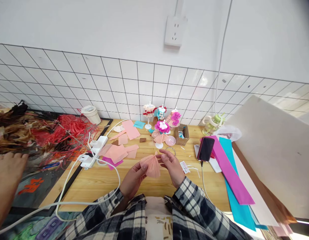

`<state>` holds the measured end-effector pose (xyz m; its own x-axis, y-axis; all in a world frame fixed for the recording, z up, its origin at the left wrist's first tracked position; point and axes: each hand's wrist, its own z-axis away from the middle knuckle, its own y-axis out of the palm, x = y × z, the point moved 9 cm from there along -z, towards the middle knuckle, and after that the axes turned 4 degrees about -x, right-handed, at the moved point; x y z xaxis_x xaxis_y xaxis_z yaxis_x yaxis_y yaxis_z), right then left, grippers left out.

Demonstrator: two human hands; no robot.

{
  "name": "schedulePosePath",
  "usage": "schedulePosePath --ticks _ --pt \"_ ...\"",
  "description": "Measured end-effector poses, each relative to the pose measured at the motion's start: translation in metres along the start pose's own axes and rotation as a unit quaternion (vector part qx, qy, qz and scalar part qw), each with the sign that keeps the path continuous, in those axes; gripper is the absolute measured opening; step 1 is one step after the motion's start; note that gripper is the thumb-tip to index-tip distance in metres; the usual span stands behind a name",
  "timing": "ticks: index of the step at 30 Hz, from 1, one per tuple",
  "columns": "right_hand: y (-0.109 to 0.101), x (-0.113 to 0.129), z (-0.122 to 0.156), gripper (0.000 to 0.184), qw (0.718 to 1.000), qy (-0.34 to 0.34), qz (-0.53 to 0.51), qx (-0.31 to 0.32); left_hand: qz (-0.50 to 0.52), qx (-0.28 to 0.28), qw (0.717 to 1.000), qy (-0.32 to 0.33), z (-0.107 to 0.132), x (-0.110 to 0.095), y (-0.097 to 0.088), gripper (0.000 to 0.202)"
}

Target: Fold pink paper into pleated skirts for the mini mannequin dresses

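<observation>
We log both hands closed on the peach pleated paper (pixel 150 165), held above the table (pixel 94 186) near its front edge; left hand (pixel 132 178) pinches the flared lower side, right hand (pixel 171 165) the gathered top; long axis points away from the body; cardboard box (pixel 182 134) behind holds small bluish bits; pink bowl (pixel 170 140) contents unclear; co-worker's hand (pixel 6 171) far left.

Head camera, one view: looking forward and down from the person's head, facing the tiled wall (pixel 119 83) across the wooden table (pixel 154 188), sitting close above the left hand (pixel 132 178) and right hand (pixel 172 166).
</observation>
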<state>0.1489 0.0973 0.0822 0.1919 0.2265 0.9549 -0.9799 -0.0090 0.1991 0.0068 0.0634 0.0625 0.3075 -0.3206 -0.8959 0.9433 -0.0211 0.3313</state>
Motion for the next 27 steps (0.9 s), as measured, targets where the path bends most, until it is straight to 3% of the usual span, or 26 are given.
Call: schedulePosePath --ticks 2,3,5,6,9,12,14,16,19,21,24,27 --pt "-0.014 -0.006 -0.004 0.048 0.999 -0.002 0.031 -0.026 -0.131 -0.045 0.986 0.089 -0.003 -0.019 -0.016 0.036" --pt "-0.022 -0.010 -0.007 0.048 0.998 -0.004 0.053 -0.034 -0.219 -0.076 0.962 0.142 -0.003 -0.029 -0.024 0.031" --pt "-0.040 -0.023 -0.015 0.046 0.992 -0.018 0.121 -0.039 -0.399 -0.123 0.876 0.239 -0.003 -0.044 -0.036 0.016" --pt "-0.052 -0.030 -0.019 0.045 0.984 -0.031 0.171 -0.051 -0.473 -0.118 0.828 0.278 -0.004 -0.044 -0.037 0.010" --pt "-0.100 -0.053 -0.024 0.041 0.954 -0.055 0.259 -0.137 -0.599 -0.045 0.725 0.335 -0.012 -0.019 -0.038 0.019" --pt "-0.148 -0.080 -0.015 0.041 0.928 -0.031 0.306 -0.211 -0.660 -0.020 0.679 0.322 -0.024 0.014 -0.047 0.021" --pt "-0.177 -0.093 -0.003 0.042 0.906 -0.014 0.338 -0.253 -0.678 -0.001 0.671 0.300 -0.031 0.033 -0.051 0.022" --pt "-0.202 -0.102 0.011 0.042 0.886 -0.001 0.365 -0.286 -0.677 0.022 0.681 0.278 -0.034 0.046 -0.054 0.023" --pt "-0.233 -0.111 0.027 0.041 0.859 0.020 0.396 -0.323 -0.653 0.044 0.708 0.266 -0.033 0.054 -0.056 0.024" --pt "-0.247 -0.114 0.032 0.040 0.847 0.028 0.414 -0.333 -0.643 0.029 0.717 0.269 -0.029 0.054 -0.059 0.031" --pt "-0.251 -0.112 0.029 0.038 0.837 0.014 0.443 -0.320 -0.642 -0.011 0.719 0.265 -0.024 0.051 -0.063 0.055" --pt "-0.232 -0.100 0.016 0.033 0.834 -0.031 0.484 -0.262 -0.638 -0.023 0.720 0.272 -0.019 0.046 -0.057 0.055"
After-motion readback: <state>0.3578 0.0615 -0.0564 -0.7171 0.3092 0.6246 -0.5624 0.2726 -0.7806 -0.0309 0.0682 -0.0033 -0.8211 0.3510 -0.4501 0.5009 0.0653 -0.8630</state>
